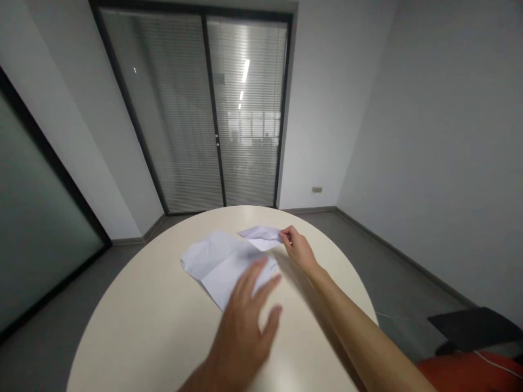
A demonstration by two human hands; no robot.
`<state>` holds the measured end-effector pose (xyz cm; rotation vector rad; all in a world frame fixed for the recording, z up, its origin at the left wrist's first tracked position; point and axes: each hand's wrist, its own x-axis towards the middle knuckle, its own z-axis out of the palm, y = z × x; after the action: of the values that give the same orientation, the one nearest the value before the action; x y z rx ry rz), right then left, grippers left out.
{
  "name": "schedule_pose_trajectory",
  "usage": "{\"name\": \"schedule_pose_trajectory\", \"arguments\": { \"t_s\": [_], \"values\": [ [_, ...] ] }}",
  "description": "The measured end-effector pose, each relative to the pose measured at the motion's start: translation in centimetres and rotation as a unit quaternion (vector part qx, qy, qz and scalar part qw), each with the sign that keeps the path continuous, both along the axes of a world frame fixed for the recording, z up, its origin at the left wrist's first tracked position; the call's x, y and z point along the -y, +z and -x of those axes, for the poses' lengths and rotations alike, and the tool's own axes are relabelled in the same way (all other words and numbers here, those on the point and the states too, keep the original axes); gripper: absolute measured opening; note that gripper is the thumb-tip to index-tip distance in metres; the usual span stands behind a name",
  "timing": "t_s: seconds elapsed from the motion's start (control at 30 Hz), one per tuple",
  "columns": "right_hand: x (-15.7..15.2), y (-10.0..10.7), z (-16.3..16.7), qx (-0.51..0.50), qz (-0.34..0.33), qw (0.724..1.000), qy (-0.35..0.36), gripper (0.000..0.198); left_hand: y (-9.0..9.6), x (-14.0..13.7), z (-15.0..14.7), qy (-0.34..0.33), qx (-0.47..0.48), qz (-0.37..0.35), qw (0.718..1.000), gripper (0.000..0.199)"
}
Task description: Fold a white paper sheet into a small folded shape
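Note:
A creased sheet of white paper [224, 261] lies on the round cream table [155, 316]. Behind it to the right is another piece of white paper [261, 234], folded or crumpled; whether the two are joined I cannot tell. My right hand [298, 247] pinches the right end of this farther piece between thumb and fingers. Over the near right part of the creased sheet hovers my left hand [247, 321], fingers spread and slightly blurred, with nothing in it. It hides part of that sheet.
Beyond the table stands a glass door with blinds [245, 120], between pale walls. A black flat object [478, 326] and something red [469, 373] with a white cable are at the lower right, beside the table.

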<state>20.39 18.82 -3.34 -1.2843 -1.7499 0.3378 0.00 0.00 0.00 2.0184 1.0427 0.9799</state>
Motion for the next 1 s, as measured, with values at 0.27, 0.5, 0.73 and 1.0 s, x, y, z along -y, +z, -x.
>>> {"name": "schedule_pose_trajectory", "arguments": {
  "t_s": [0.27, 0.5, 0.73, 1.0],
  "values": [
    [2.2, 0.3, 3.9, -0.010, 0.023, 0.997, 0.072, 0.015, -4.7, -10.9, 6.0, 0.295, -0.037, -0.266, 0.917, 0.025],
    [2.9, -1.3, 3.8, 0.095, -0.025, 0.989, 0.115, 0.019, -6.5, -10.8, 6.8, 0.331, 0.069, -0.160, 0.927, 0.060],
    [4.1, -1.9, 4.5, 0.004, -0.047, 0.987, 0.153, 0.016, -7.3, -11.2, 6.9, 0.344, 0.104, -0.124, 0.925, 0.063],
    [4.6, -1.8, 4.9, -0.210, -0.028, 0.977, 0.031, 0.025, -5.9, -9.8, 7.0, 0.212, -0.002, -0.201, 0.956, 0.027]
  ]
}}
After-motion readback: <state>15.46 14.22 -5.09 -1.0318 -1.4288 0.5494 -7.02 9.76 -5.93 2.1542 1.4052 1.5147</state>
